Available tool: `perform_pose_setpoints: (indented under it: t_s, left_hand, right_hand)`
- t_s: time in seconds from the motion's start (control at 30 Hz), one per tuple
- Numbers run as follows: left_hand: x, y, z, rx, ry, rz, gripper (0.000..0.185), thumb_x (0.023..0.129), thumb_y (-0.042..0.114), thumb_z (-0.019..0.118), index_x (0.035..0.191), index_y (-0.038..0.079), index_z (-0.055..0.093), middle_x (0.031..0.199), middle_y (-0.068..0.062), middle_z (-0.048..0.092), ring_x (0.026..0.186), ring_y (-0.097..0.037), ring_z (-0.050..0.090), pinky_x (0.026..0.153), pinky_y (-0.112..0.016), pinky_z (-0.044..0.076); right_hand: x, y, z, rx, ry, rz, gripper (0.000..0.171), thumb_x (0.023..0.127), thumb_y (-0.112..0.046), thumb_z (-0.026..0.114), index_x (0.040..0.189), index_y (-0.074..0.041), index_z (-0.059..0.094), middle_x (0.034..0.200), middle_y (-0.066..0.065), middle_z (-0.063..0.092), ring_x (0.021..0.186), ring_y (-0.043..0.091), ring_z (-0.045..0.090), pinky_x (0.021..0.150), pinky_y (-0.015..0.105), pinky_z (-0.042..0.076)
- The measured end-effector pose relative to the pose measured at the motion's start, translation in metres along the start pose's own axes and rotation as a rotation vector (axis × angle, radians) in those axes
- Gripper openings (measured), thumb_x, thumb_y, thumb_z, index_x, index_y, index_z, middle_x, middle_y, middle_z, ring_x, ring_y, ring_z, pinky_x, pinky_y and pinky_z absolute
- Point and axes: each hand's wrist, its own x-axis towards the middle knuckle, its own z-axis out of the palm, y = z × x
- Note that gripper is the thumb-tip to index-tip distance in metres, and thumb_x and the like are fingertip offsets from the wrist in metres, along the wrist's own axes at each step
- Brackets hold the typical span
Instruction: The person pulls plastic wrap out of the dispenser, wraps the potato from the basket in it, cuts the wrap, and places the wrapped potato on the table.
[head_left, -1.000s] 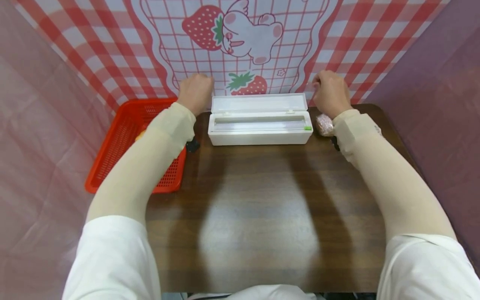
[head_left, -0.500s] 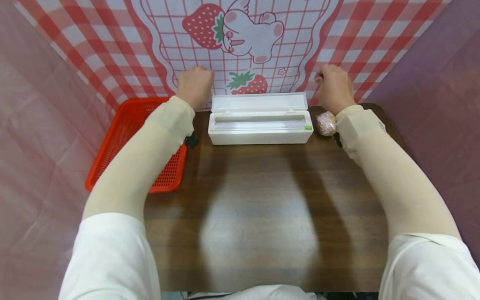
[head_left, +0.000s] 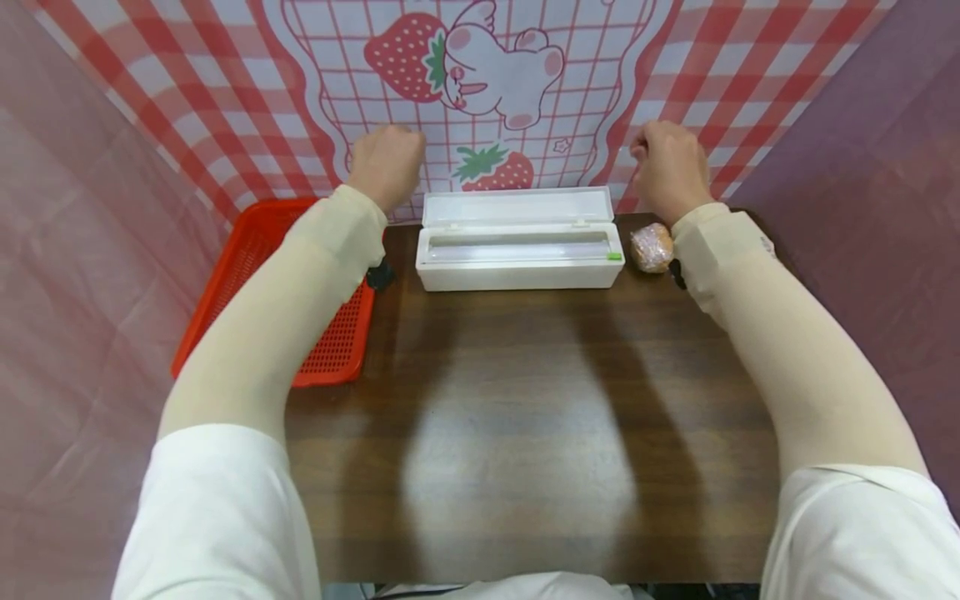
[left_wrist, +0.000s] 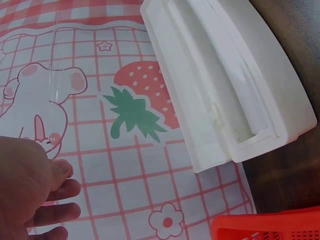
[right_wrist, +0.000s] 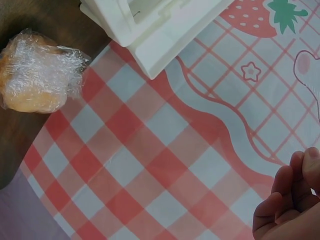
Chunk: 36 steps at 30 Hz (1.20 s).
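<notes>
Both hands have risen slightly since a second ago, pulling a clear film sheet up against the backdrop. Desk [head_left: 517, 400]: wide bare front area. Red basket [head_left: 255, 275] overhangs the left edge. Cling-film dispenser [head_left: 519, 248] sits open at the back edge. Left hand [head_left: 385, 167] and right hand [head_left: 667, 169] curled, pinching film. Wrapped bun [head_left: 650, 247] just right of the dispenser.

Strawberry-print checked backdrop [head_left: 480, 92], dark wooden table [head_left: 517, 433]

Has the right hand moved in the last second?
Yes. The right hand has risen, away from the white box, higher up the checked cloth behind it.
</notes>
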Motion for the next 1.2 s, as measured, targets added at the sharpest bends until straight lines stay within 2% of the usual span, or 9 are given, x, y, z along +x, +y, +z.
perform_pose_setpoints:
  t_s: [0.17, 0.33, 0.57, 0.77, 1.1, 1.2]
  left_hand:
    - [-0.001, 0.0, -0.004, -0.004, 0.008, 0.003, 0.024, 0.096, -0.002, 0.048, 0.107, -0.004, 0.07, 0.099, -0.019, 0.069, 0.083, -0.034, 0.063, 0.065, -0.05, 0.057]
    - [0.0, 0.001, -0.008, 0.003, 0.014, -0.007, 0.024, 0.096, -0.003, 0.048, 0.106, -0.005, 0.07, 0.099, -0.02, 0.069, 0.084, -0.034, 0.064, 0.068, -0.05, 0.058]
    - [0.001, 0.0, -0.02, 0.004, -0.028, -0.016, 0.025, 0.101, 0.002, 0.05, 0.116, -0.006, 0.067, 0.102, -0.02, 0.069, 0.085, -0.032, 0.065, 0.075, -0.046, 0.059]
    - [0.004, -0.002, -0.028, -0.009, -0.012, -0.006, 0.024, 0.099, 0.0, 0.047, 0.109, -0.005, 0.069, 0.094, -0.019, 0.069, 0.078, -0.029, 0.06, 0.068, -0.044, 0.057]
    - [0.006, -0.005, -0.041, -0.046, -0.031, -0.02, 0.026, 0.102, 0.005, 0.051, 0.121, -0.005, 0.067, 0.106, -0.021, 0.072, 0.09, -0.034, 0.068, 0.078, -0.046, 0.058]
    - [0.005, -0.006, -0.044, -0.049, -0.023, -0.024, 0.025, 0.102, 0.005, 0.051, 0.119, -0.004, 0.068, 0.105, -0.02, 0.072, 0.088, -0.033, 0.068, 0.077, -0.045, 0.058]
  right_hand:
    - [0.002, -0.003, -0.004, 0.002, 0.0, 0.011, 0.021, 0.102, -0.006, 0.049, 0.115, 0.006, 0.062, 0.111, 0.025, 0.062, 0.108, 0.045, 0.057, 0.095, 0.057, 0.044]
    - [0.004, -0.005, -0.009, 0.0, -0.023, 0.038, 0.023, 0.103, -0.006, 0.048, 0.117, 0.006, 0.061, 0.115, 0.025, 0.062, 0.111, 0.045, 0.055, 0.098, 0.057, 0.043]
    - [0.005, -0.01, -0.017, 0.0, 0.0, 0.021, 0.025, 0.102, -0.008, 0.048, 0.117, 0.007, 0.061, 0.114, 0.028, 0.061, 0.11, 0.047, 0.054, 0.097, 0.058, 0.042]
    - [0.006, -0.012, -0.024, -0.003, 0.011, 0.027, 0.027, 0.102, -0.008, 0.047, 0.119, 0.008, 0.06, 0.115, 0.028, 0.061, 0.108, 0.047, 0.055, 0.096, 0.058, 0.043]
    - [0.011, -0.018, -0.035, -0.011, 0.007, 0.044, 0.023, 0.103, -0.008, 0.048, 0.118, 0.006, 0.058, 0.117, 0.027, 0.06, 0.111, 0.044, 0.055, 0.098, 0.057, 0.044]
    - [0.012, -0.02, -0.038, -0.006, 0.007, 0.044, 0.024, 0.103, -0.007, 0.047, 0.119, 0.007, 0.058, 0.12, 0.027, 0.06, 0.113, 0.044, 0.055, 0.099, 0.056, 0.044]
